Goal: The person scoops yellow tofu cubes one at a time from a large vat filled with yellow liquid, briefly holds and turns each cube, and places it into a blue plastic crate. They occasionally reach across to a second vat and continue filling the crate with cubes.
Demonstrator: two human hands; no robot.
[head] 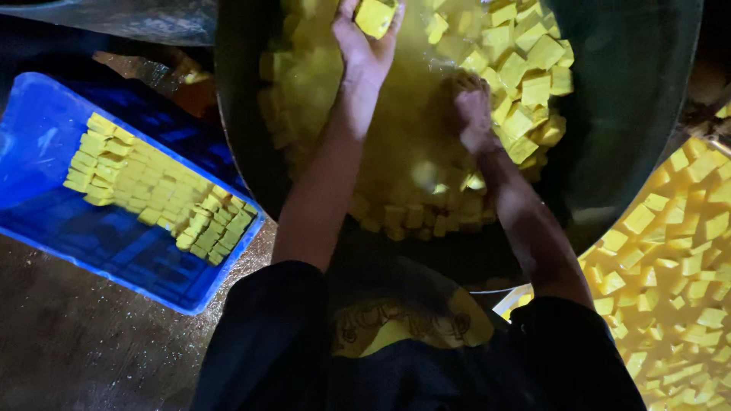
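Yellow liquid fills a big dark basin (632, 114), and both hands work in it. The left hand (365, 42) is raised at the far edge of the view, its fingers (346, 34) curled around a single yellow cube (375, 15); the cube's far side and the fingertips are cut off by the top of the frame. The right hand (472, 114) sits lower, to the right, dipped at the liquid's surface with its fingers bent under. It is blurred and partly sunk, so I cannot tell whether it grips anything.

Around the hands float many more yellow cubes (525, 68), thickest to the right of the right hand and along the basin's near side. Those under the surface on the left show only as dim shapes. The basin's far rim runs out of view.

Left of the basin lies a blue tray (46, 122) on a wet, dark floor (68, 335), with yellow cubes set in tidy rows (152, 186) across its middle. At the right edge, another heap of cubes (678, 259) is cut off by the frame; what holds it is hard to make out. Dark sleeves and a dark shirt fill the near foreground.
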